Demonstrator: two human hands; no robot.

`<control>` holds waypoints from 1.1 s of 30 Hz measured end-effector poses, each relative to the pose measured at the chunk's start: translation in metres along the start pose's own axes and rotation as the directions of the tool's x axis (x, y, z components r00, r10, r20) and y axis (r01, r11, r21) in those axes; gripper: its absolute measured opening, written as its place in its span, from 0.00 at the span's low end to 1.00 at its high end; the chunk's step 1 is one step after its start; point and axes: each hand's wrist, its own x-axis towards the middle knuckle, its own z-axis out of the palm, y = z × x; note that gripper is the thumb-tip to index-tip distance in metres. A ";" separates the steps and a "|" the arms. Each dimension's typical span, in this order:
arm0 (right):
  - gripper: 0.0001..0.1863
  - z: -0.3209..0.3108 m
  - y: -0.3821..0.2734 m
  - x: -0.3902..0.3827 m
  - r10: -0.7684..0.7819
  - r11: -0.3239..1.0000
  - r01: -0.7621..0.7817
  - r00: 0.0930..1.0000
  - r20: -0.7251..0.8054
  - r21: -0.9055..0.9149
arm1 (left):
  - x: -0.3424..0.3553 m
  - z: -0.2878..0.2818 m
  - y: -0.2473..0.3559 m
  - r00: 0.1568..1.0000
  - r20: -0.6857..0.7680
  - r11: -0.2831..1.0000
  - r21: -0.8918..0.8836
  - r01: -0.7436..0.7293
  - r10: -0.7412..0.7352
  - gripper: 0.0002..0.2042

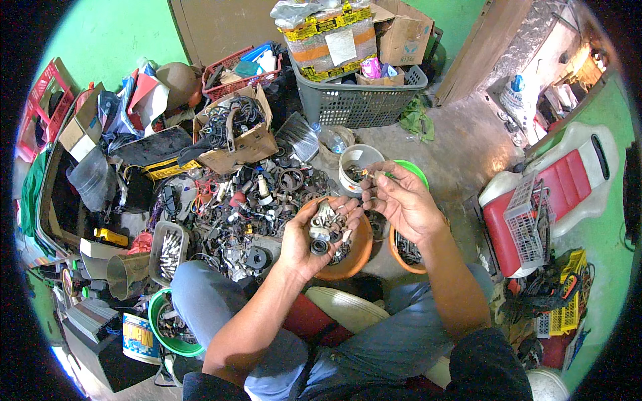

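Note:
My left hand (294,247) is cupped palm up around a handful of small metal parts (324,224), among them bolt-like pieces and a dark round bushing (319,246). Close by on its right, my right hand (409,204) is closed in a pinch, thumb against fingers. What sits between those fingertips is too small to name. Under both hands stands an orange basin (362,252) with dark metal parts in it. A second orange tub (408,266), also with parts inside, is below my right wrist. Just beyond my fingers is a white bucket (352,155).
A heap of mixed used parts (247,200) covers the floor at left. Beside my left knee are a grey tray (160,257) of white-and-metal pieces and a green basin (157,321). A grey crate (348,103) stands at the back, a red-and-white seat (562,184) at right.

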 end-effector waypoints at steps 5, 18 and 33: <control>0.13 0.004 0.001 0.001 -0.019 0.999 0.016 0.997 -0.081 -0.040 | 0.000 -0.001 0.000 1.000 -0.013 1.000 -0.006 -0.004 0.004 0.22; 0.14 -0.003 0.002 0.002 -0.073 0.996 0.069 0.994 -0.082 -0.057 | -0.001 0.000 0.001 1.000 0.010 1.000 0.007 0.011 -0.011 0.24; 0.12 -0.004 0.003 0.001 -0.024 1.000 0.023 0.999 -0.046 -0.016 | 0.000 -0.002 0.001 1.000 -0.011 1.000 0.015 0.007 -0.006 0.23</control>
